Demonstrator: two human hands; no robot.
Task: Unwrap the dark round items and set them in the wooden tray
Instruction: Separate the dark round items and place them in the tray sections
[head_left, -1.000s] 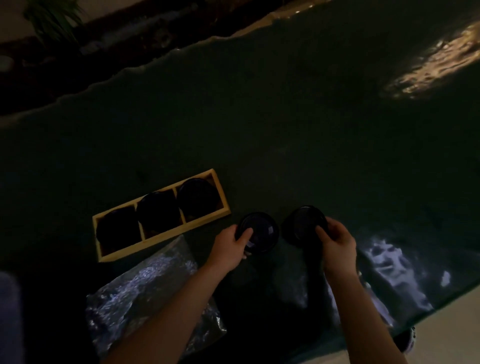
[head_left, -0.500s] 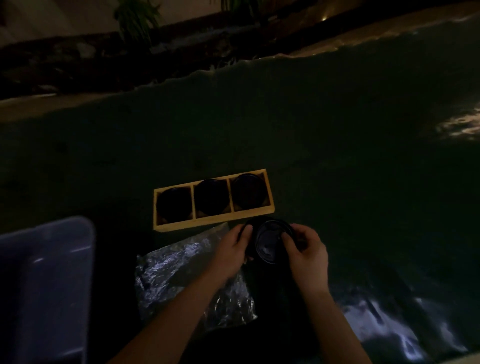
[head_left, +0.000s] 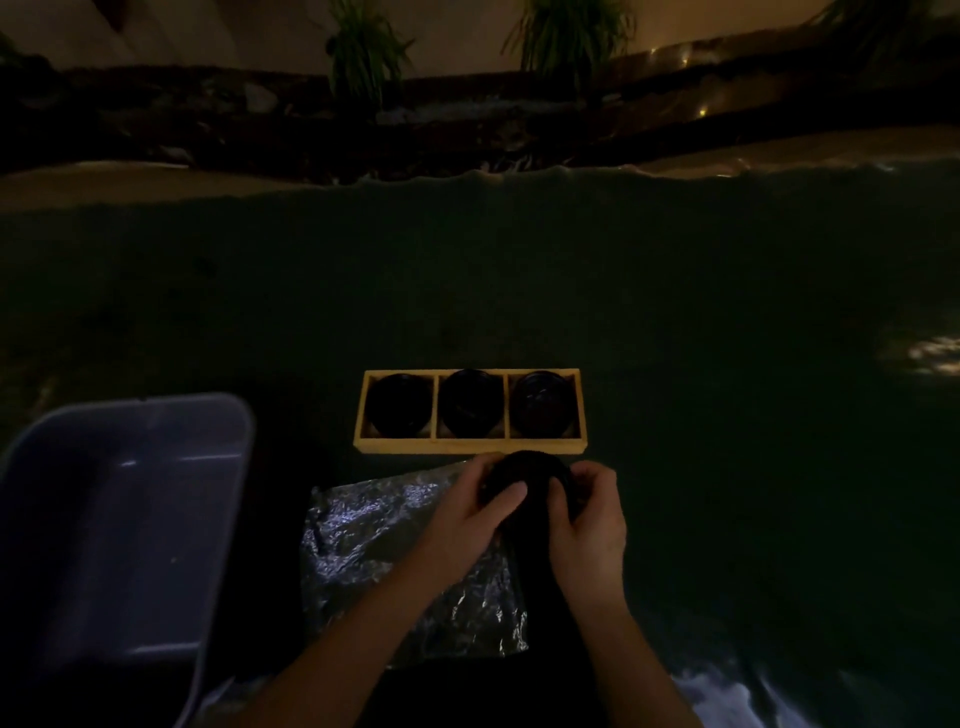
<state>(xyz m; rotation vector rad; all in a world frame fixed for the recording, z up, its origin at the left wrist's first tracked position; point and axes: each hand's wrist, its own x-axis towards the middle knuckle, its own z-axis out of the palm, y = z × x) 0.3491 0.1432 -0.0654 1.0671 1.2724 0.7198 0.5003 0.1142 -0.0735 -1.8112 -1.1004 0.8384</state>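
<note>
A wooden tray (head_left: 467, 445) with three compartments lies on the dark cloth just ahead of my hands. Each compartment holds a dark round item (head_left: 471, 402). Just in front of the tray, my left hand (head_left: 467, 512) and my right hand (head_left: 587, 514) are both closed on one dark round item (head_left: 527, 467). The scene is dim, and I cannot tell whether that item is one piece or two stacked. A crumpled clear wrapper (head_left: 379, 530) lies under my left forearm.
An empty blue-grey plastic bin (head_left: 114, 519) stands at the left. More shiny plastic (head_left: 727, 696) lies at the lower right. The dark cloth (head_left: 675, 312) stretches far ahead to a raised edge with plants (head_left: 363, 52) behind it.
One second ago each hand held its own dark round piece, apart. My hands have come together onto a single dark round item. The view has swung left, bringing the bin into sight.
</note>
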